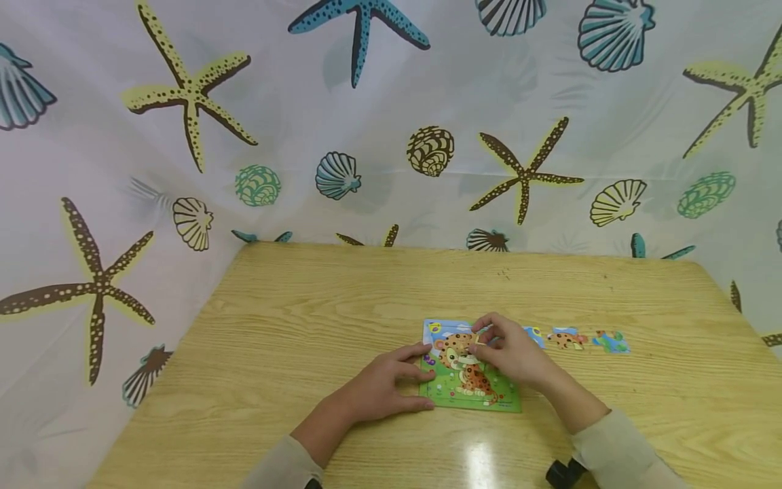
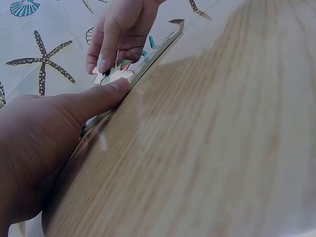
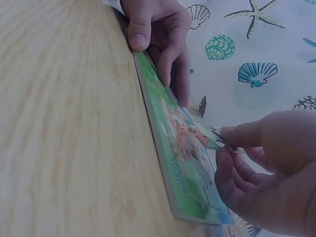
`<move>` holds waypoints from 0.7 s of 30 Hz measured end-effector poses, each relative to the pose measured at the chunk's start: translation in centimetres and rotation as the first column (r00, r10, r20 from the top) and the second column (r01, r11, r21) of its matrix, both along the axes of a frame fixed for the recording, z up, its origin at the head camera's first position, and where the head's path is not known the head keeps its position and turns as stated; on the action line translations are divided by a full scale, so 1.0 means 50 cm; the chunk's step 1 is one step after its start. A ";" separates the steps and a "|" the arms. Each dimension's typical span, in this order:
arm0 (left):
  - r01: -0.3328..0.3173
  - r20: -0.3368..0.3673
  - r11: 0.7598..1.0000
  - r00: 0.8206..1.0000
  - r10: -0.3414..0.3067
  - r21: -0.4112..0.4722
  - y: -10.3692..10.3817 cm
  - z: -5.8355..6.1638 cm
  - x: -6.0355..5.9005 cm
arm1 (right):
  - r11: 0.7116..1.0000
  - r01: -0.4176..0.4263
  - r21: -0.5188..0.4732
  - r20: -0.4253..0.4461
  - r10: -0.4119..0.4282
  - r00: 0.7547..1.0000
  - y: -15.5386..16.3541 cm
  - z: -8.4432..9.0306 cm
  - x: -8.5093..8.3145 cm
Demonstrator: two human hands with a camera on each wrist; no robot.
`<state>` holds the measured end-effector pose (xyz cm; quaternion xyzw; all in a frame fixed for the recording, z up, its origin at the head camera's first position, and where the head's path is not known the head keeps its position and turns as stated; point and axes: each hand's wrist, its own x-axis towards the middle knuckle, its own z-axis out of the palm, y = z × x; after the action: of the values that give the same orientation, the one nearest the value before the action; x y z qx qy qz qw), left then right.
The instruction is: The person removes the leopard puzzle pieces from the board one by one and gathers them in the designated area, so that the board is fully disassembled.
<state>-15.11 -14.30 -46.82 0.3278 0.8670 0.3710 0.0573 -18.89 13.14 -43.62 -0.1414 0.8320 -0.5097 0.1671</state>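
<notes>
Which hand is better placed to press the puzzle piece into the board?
Right. The right hand already pinches the piece over the puzzle board, while the left hand steadies the board's edge.

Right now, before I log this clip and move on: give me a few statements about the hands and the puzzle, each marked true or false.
1. The left hand steadies the puzzle board at its left edge. True.
2. The right hand pinches a puzzle piece over the board. True.
3. The board stands upright against the curtain. False: it lies flat on the wooden table.
4. No loose pieces lie on the table. False: loose pieces lie in a row to the board's right.
</notes>
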 end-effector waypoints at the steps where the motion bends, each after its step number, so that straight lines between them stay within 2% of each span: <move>1: -0.002 0.000 1.000 1.000 0.002 -0.001 -0.001 0.001 -0.001 | 1.000 -0.003 -0.013 0.006 0.003 1.000 0.002 0.000 0.000; 6: -0.019 0.029 1.000 0.999 0.019 -0.014 -0.003 -0.002 -0.001 | 0.996 -0.029 -0.081 0.061 0.034 0.998 0.025 0.004 0.008; 11: -0.029 0.070 0.999 0.997 0.031 -0.021 -0.003 -0.012 0.004 | 0.990 0.005 -0.142 0.140 0.015 0.990 0.062 0.006 0.028; 21: -0.031 0.029 0.999 0.999 0.032 -0.030 0.001 -0.004 0.000 | 0.978 0.102 -0.180 0.211 -0.063 0.975 0.148 0.009 0.056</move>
<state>-15.09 -14.26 -47.01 0.3076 0.8765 0.3639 0.0689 -16.10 20.56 -43.19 -0.0687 0.7632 -0.6052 0.2158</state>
